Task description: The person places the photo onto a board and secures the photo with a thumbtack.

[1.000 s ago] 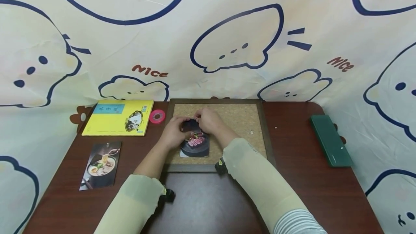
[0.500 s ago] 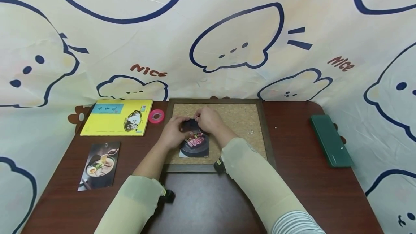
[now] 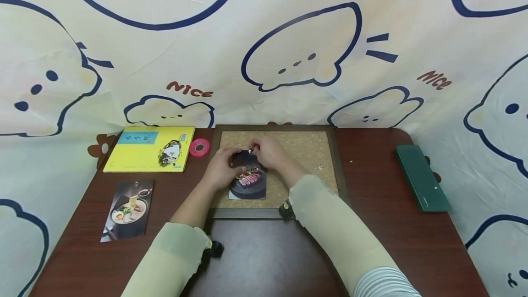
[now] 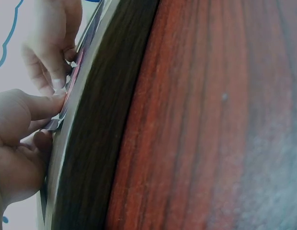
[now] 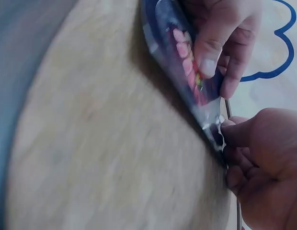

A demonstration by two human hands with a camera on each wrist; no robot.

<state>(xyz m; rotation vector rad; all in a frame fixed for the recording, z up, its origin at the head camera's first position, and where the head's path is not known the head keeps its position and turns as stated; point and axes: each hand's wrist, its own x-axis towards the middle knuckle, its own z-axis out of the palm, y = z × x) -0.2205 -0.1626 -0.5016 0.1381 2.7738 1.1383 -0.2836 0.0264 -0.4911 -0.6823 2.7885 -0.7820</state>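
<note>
A dark photo card (image 3: 250, 187) with a picture of pink meat slices lies on the cork board (image 3: 297, 150). My left hand (image 3: 220, 167) holds its upper left part, thumb across the front and fingers at the edge. At the card's top edge, my right hand (image 3: 268, 151) pinches a small clear push pin (image 5: 220, 133). In the right wrist view the card (image 5: 179, 62) bows up off the cork. Both hands meet closely in the left wrist view, where the right hand (image 4: 50, 48) is above the left hand (image 4: 19, 139).
Small clear pins (image 3: 319, 167) lie on the cork at right. A ramen photo card (image 3: 129, 210) is on the table at left, below a yellow book (image 3: 144, 155) and a pink tape roll (image 3: 200, 147). A green box (image 3: 420, 178) stands at the right edge.
My right wrist and forearm have shifted slightly to the right, and a pale glint now shows at the right fingertips. The left hand and photo card hold their place.
</note>
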